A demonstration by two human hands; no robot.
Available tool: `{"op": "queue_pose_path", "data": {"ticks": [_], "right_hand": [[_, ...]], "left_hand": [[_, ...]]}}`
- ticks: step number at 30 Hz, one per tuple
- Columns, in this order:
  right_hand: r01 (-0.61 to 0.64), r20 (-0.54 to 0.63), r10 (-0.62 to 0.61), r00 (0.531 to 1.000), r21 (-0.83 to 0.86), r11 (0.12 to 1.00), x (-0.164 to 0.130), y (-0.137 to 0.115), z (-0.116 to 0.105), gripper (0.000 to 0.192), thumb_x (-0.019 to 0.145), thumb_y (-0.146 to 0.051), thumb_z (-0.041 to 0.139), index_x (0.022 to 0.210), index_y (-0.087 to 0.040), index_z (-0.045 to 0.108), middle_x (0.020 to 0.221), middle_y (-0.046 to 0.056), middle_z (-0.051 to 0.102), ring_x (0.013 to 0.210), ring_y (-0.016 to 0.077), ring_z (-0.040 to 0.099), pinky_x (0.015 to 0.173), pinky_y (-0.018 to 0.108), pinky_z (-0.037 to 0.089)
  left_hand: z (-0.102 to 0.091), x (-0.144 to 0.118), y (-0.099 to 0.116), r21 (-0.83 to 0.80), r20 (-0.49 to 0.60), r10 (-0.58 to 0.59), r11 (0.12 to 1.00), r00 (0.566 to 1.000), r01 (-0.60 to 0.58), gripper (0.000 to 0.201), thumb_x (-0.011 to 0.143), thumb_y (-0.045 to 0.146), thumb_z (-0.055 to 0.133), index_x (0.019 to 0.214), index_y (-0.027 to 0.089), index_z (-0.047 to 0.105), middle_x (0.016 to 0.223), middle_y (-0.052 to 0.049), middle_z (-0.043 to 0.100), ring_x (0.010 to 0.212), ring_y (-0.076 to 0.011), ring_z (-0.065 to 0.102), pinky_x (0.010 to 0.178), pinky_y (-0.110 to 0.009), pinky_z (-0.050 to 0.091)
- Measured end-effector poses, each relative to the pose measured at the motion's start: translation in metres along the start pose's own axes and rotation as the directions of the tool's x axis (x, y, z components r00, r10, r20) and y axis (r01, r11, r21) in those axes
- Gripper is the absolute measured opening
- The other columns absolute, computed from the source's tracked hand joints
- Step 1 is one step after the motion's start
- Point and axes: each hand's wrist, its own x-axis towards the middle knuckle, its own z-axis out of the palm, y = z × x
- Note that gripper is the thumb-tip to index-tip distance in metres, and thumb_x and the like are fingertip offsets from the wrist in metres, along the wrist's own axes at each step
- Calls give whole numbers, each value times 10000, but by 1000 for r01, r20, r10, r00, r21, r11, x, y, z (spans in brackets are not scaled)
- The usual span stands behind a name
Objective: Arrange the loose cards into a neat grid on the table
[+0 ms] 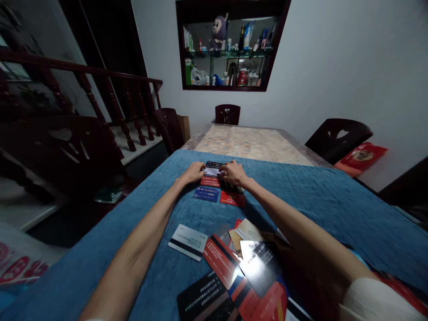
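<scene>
At the far part of the blue cloth, a white card [211, 171] lies between my two hands, just below a black card [214, 164]. My left hand [194, 172] has its curled fingertips at the white card's left edge. The bent fingers of my right hand [233, 172] press on its right end and hide that part. Nearer to me are a red card [210, 181], a blue card [205, 194] and another red card [232, 199] laid out in rows. A dark card [239, 189] is partly covered by my right hand.
A loose, overlapping heap of cards, with a red striped card [220, 261] and a glossy grey card [261, 265], lies close to me. A silver card [189, 242] sits left of it. Chairs [337, 138] surround the table, and a stair railing [110, 76] runs at left.
</scene>
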Motion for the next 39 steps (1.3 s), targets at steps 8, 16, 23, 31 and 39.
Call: {"op": "queue_pose_path", "data": {"ticks": [8, 16, 23, 31, 39], "right_hand": [[106, -22, -106, 994, 9, 994, -39, -20, -16, 296, 886, -287, 555, 1135, -250, 711, 1207, 94, 674, 1165, 313, 457, 870, 404, 372], [236, -91, -231, 969, 54, 970, -89, -51, -26, 270, 881, -252, 565, 1107, -224, 711, 1133, 86, 692, 1132, 289, 453, 887, 403, 330], [280, -88, -271, 959, 131, 951, -128, -79, -24, 248, 883, -268, 589, 1105, -234, 697, 1154, 68, 686, 1159, 279, 433, 885, 409, 327], [357, -99, -345, 933, 165, 919, -160, -101, -14, 310, 905, -408, 570, 1120, -212, 676, 1098, 88, 675, 1120, 280, 431, 880, 427, 317], [327, -5, -330, 944, 143, 934, -182, -118, -15, 447, 867, -537, 597, 1133, -183, 659, 1158, 118, 638, 1161, 319, 419, 884, 457, 329]], "left_hand": [[-22, -26, 19, 39, -21, 54, 998, 998, -53, 254, 724, 126, 484, 792, 109, 728, 768, -50, 673, 728, -181, 580, 704, -267, 451], [-46, -82, 44, 71, 37, 139, 987, 990, -141, 234, 738, 129, 484, 760, 103, 715, 738, -44, 656, 665, -154, 555, 637, -248, 404], [-52, -139, 64, 29, 125, 128, 991, 984, -132, 191, 781, 117, 509, 785, 126, 700, 783, -48, 652, 716, -158, 573, 677, -247, 411], [-59, -185, 79, -101, 269, 99, 992, 958, -74, 102, 757, 148, 564, 780, 141, 663, 779, -7, 591, 707, -132, 534, 678, -234, 393], [-74, -198, 74, -101, 451, 110, 992, 886, -71, 390, 716, 406, 744, 1008, 175, 630, 983, -19, 525, 924, -190, 514, 840, -282, 409]]}}
